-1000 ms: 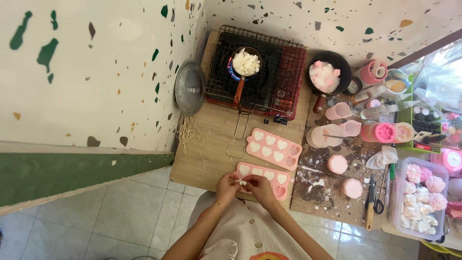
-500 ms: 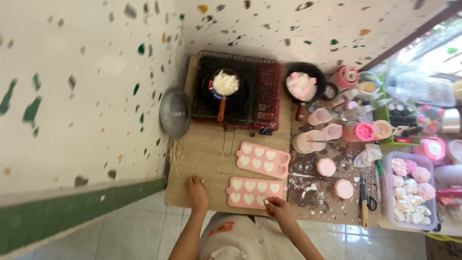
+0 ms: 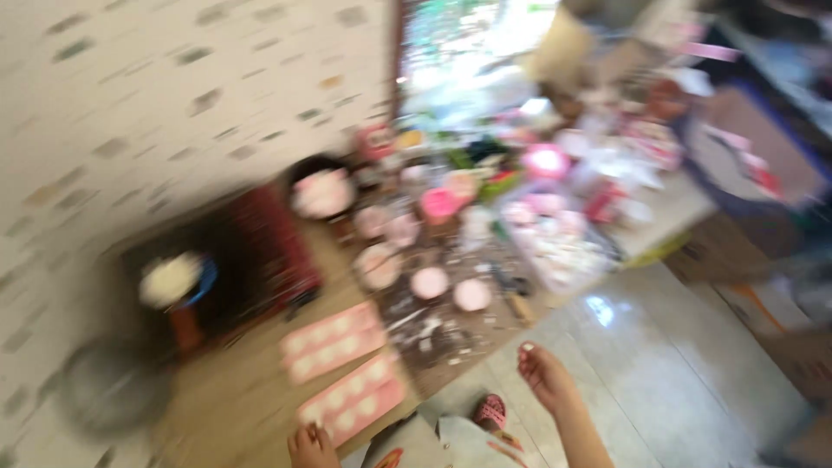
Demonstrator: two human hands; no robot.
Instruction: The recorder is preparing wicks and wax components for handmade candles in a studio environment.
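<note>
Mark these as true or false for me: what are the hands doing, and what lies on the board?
1. Two pink heart moulds lie side by side on the wooden board. True: the nearer pink mould and the farther pink mould lie on the wooden board.
2. The right hand grips a mould. False: the right hand is lifted over the floor tiles, empty.
3. The left hand is at the nearer mould's corner. True: the left hand sits by that corner.
4. The small pan on the stove is empty. False: the small pan holds something white.
</note>
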